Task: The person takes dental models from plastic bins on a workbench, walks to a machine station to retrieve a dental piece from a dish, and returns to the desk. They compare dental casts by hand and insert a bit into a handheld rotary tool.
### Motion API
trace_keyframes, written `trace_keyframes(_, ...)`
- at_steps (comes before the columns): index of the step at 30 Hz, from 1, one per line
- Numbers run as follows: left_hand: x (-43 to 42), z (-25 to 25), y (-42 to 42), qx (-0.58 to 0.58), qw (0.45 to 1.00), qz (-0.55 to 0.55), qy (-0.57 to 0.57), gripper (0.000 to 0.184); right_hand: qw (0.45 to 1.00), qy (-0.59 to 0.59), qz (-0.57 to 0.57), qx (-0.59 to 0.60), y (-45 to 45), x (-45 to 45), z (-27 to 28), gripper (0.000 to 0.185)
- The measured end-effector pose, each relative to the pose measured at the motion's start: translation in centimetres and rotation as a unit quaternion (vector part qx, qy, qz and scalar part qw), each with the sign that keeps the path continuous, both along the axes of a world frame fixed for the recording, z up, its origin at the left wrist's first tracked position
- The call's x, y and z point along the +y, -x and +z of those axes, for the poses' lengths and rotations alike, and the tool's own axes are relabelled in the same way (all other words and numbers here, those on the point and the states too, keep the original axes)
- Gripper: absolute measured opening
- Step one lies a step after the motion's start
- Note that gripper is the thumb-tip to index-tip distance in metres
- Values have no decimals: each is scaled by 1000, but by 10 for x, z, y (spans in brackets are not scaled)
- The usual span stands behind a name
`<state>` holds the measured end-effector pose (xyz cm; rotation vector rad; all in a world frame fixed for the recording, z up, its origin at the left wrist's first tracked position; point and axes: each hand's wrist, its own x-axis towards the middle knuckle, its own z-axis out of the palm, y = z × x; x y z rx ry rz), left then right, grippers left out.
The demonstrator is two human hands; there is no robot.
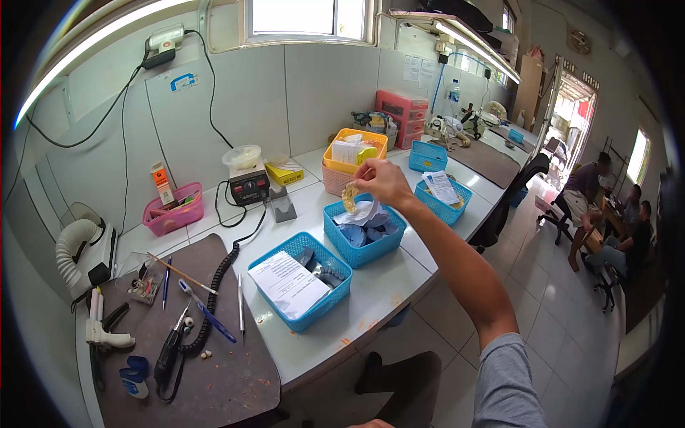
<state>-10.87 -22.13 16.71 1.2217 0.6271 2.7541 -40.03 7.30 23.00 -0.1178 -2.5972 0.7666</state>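
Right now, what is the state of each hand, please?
Left hand: barely in view; open or closed cannot be told.
Right hand: closed, holding the yellow cast.

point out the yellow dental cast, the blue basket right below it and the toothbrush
Yellow dental cast (349,199), head view: middle of its curved arch.
Blue basket (372,251), head view: its front wall.
Toothbrush (208,312), head view: on its handle.

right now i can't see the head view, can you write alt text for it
A person's right hand holds a yellowish curved piece at a blue basket of papers and blue-grey pieces. Another blue basket stands beside a dark mat strewn with tools.
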Motion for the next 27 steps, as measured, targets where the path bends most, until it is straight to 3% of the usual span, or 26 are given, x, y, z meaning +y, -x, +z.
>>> trace_keyframes(1,0,3,1,-4,1000,5,2,11,997,52,15,58,-3,2,0,19)
trace_keyframes(4,2,20,11,-5,1000,13,-6,14,991,38,26,129,-11,5,5,17)
trace_keyframes(6,0,30,20,74,997,20,18,14,981,32,36,186,-20,0,9,14)
trace_keyframes(15,8,62,36,249,961,96,-65,10,971,38,129,199,-66,-38,24,15)
trace_keyframes(17,2,58,65,381,920,50,-79,19,966,60,162,194,-75,-45,25,16)
trace_keyframes(19,-17,50,47,230,960,138,75,51,960,115,187,175,-99,-60,32,15)
trace_keyframes(22,-24,50,66,-18,928,246,278,50,936,229,233,133,-136,-82,32,15)
trace_keyframes(27,-12,43,96,-71,917,198,339,57,883,334,320,77,-178,-106,14,18)
